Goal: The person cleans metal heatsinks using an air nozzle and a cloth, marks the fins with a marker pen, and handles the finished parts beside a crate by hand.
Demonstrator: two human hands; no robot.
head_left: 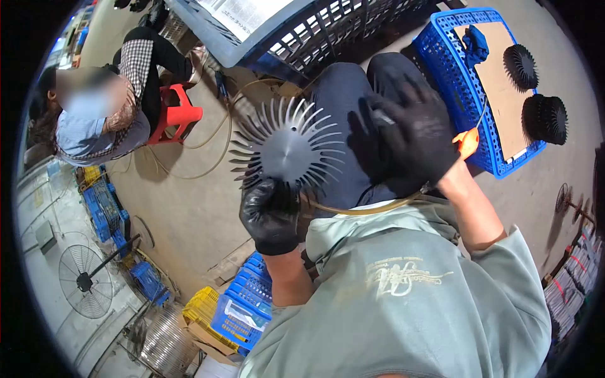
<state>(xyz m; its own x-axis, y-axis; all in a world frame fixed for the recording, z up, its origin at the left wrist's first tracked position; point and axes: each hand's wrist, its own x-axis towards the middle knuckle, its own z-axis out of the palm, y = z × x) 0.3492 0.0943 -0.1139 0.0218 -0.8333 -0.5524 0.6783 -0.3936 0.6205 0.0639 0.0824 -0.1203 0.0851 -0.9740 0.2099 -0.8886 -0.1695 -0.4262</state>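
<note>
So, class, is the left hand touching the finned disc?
Touching. The head view shows the gloved left hand gripping the finned disc by its lower edge.

Fairly bright, cool light, seemingly from above. Pale highlights along upper fins of the finned disc (287, 154); glossy sheen on left grip (271, 217). Dark shadow across the trousers (334, 101) beside right grip (416, 135), which is smeared, likely by motion. Strong fisheye: black rounded border, tilted wall (41, 201). Blurred patch over seated person (94, 138).
</note>
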